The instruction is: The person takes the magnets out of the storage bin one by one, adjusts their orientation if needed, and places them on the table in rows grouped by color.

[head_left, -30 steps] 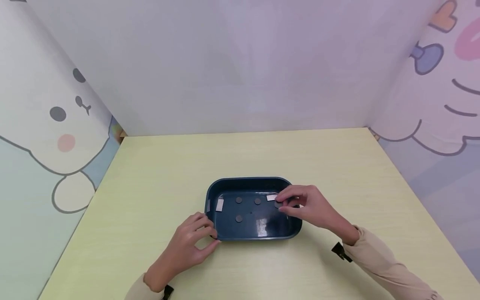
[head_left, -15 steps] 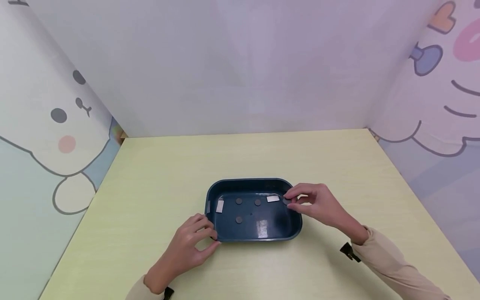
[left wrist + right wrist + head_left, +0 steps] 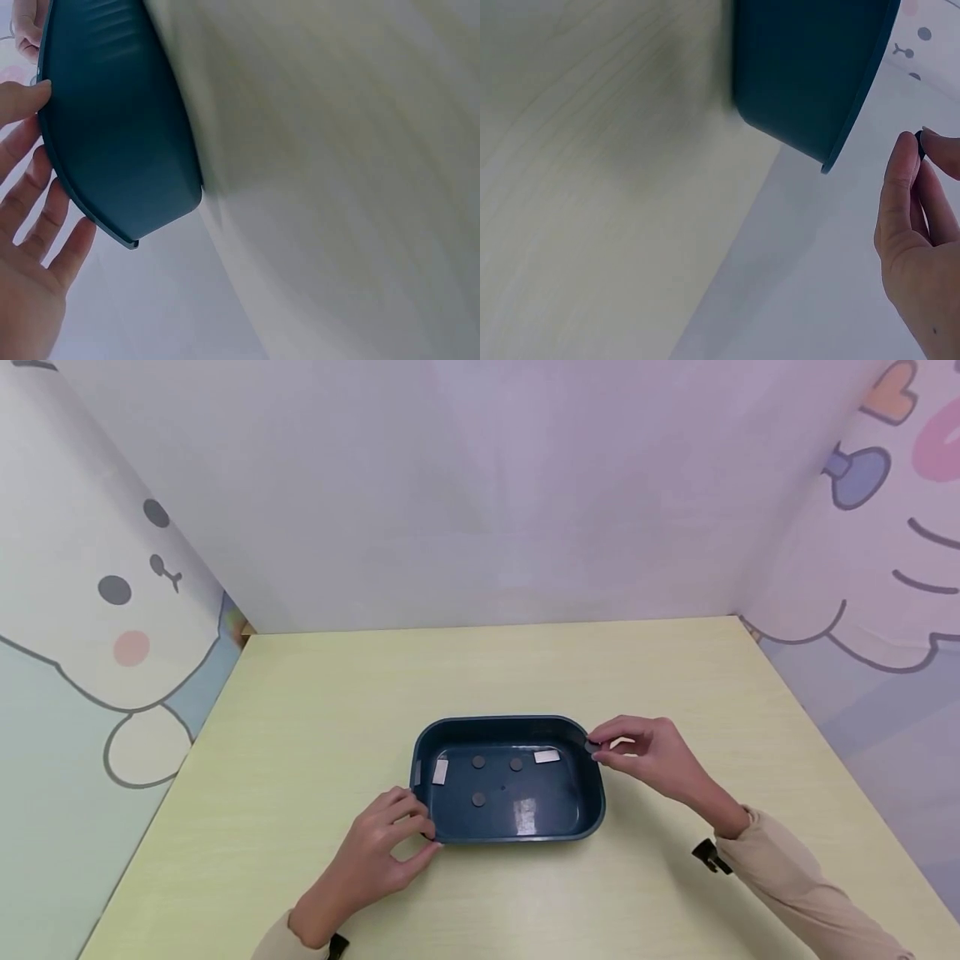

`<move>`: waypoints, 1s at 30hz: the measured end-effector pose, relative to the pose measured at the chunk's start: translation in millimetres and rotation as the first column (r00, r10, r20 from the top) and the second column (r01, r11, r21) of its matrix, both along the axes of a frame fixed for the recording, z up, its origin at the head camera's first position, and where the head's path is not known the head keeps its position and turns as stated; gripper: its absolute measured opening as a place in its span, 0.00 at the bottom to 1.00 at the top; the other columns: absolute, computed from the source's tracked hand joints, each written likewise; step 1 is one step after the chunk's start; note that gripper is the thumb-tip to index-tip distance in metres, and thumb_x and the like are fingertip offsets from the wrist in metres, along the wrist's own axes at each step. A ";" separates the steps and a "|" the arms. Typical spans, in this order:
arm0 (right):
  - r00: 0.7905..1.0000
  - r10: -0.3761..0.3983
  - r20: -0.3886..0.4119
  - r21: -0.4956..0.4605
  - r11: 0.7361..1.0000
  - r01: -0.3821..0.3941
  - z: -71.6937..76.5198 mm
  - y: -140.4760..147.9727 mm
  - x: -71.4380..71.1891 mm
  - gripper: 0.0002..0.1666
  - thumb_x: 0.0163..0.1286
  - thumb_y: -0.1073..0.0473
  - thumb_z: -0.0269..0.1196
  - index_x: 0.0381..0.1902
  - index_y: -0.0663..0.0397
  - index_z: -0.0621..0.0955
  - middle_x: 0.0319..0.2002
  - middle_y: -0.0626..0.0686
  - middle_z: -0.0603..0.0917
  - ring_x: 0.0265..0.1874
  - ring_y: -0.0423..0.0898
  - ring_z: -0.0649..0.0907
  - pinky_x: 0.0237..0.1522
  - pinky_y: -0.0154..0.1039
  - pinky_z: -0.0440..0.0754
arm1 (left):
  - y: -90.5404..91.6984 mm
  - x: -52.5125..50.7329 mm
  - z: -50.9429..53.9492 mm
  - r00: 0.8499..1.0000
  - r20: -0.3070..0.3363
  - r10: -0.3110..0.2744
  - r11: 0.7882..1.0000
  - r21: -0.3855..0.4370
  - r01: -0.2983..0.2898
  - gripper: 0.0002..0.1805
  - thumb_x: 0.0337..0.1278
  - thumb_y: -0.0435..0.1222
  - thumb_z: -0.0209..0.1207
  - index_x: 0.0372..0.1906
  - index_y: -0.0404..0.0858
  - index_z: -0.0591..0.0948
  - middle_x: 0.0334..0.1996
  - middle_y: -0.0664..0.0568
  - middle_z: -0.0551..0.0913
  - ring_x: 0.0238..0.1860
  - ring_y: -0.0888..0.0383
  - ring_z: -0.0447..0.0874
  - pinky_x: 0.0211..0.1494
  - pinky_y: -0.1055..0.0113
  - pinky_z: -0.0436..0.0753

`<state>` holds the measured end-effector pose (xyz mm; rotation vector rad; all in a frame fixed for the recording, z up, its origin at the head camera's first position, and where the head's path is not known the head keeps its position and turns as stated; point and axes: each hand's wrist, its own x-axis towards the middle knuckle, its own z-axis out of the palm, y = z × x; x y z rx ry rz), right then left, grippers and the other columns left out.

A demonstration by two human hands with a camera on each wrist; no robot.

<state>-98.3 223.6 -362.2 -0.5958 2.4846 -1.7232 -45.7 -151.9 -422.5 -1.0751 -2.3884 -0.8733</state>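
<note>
A dark blue tray stands on the table, holding three small dark discs, among them one disc, and two white rectangles, one at the left and one at the upper right. My left hand grips the tray's front left rim; in the left wrist view its thumb and fingers lie along that rim. Between thumb and fingertips my right hand pinches another dark disc at the tray's right rim; the right wrist view shows this disc edge-on.
The pale yellow table surrounds the tray. A plain light wall rises behind it, and cartoon-printed panels stand at the left and right.
My right hand has moved right and slightly up with the pinched disc, from over the tray's inside to its right rim. My left hand has stayed on the tray.
</note>
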 end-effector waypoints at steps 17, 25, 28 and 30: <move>0.995 -0.098 0.019 -0.023 0.995 0.098 -38.9 27.6 -23.4 0.13 0.56 0.69 0.68 0.41 0.62 0.84 0.39 0.60 0.84 0.35 0.44 0.83 0.39 0.36 0.82 | -0.2 -0.3 -0.2 1.000 0.008 0.008 1.000 0.009 -0.008 0.08 0.42 0.39 0.71 0.26 0.48 0.81 0.30 0.63 0.78 0.37 0.61 0.73 0.50 0.63 0.74; 0.990 -0.138 0.012 0.020 0.990 0.138 -45.1 33.2 -28.9 0.13 0.55 0.68 0.69 0.40 0.62 0.84 0.39 0.59 0.84 0.35 0.43 0.83 0.38 0.35 0.82 | 0.3 0.7 0.5 1.000 0.014 0.013 1.000 0.006 -0.013 0.10 0.38 0.37 0.72 0.26 0.49 0.81 0.30 0.62 0.78 0.37 0.61 0.73 0.48 0.62 0.75; 0.989 -0.146 0.007 0.026 0.989 0.145 -47.6 35.0 -30.9 0.13 0.55 0.68 0.69 0.40 0.64 0.84 0.39 0.60 0.84 0.35 0.42 0.83 0.38 0.34 0.82 | 0.4 0.9 0.7 1.000 0.020 0.016 1.000 0.001 -0.016 0.10 0.38 0.37 0.73 0.26 0.49 0.81 0.30 0.62 0.78 0.37 0.61 0.73 0.48 0.61 0.76; 0.989 -0.148 0.004 0.027 0.989 0.147 -48.6 36.1 -31.9 0.13 0.55 0.68 0.69 0.40 0.64 0.84 0.38 0.61 0.84 0.34 0.42 0.83 0.38 0.33 0.82 | 0.3 0.9 0.2 1.000 0.020 0.017 1.000 0.001 -0.017 0.10 0.38 0.38 0.73 0.26 0.49 0.81 0.30 0.62 0.78 0.37 0.61 0.72 0.48 0.61 0.76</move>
